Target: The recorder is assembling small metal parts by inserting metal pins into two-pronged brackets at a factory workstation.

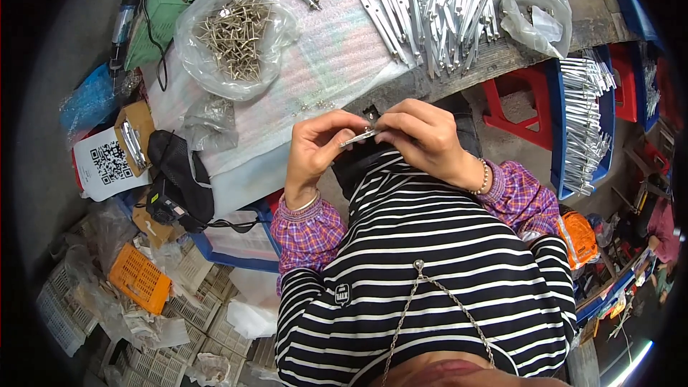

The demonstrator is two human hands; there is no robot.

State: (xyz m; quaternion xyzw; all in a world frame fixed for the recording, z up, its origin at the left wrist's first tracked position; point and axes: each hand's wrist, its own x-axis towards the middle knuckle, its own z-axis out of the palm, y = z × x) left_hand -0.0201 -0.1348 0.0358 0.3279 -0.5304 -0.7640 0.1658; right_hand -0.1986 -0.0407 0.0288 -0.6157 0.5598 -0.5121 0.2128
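Just off the table's front edge, both my hands meet over a small silvery metal piece [356, 138]. Thumb and forefinger of my left hand [313, 152] pinch its left end. The fingers of my right hand [428, 137] close on its right end, where the fingertips hide part of it. Its exact kind is too small to tell. Beyond my hands, a clear plastic bag [278, 29] of brass-coloured pins [240, 39] lies open on the table. Farther right is a big heap of slim silver metal strips [448, 7].
A smaller clear bag [211, 125] and a black pouch [175, 172] lie at the table's left. To my right, a blue bin [556, 129] holds stacked metal strips beside a red stool [519, 111]. Orange and beige crates [140, 279] stand at lower left. A person [659, 229] is far right.
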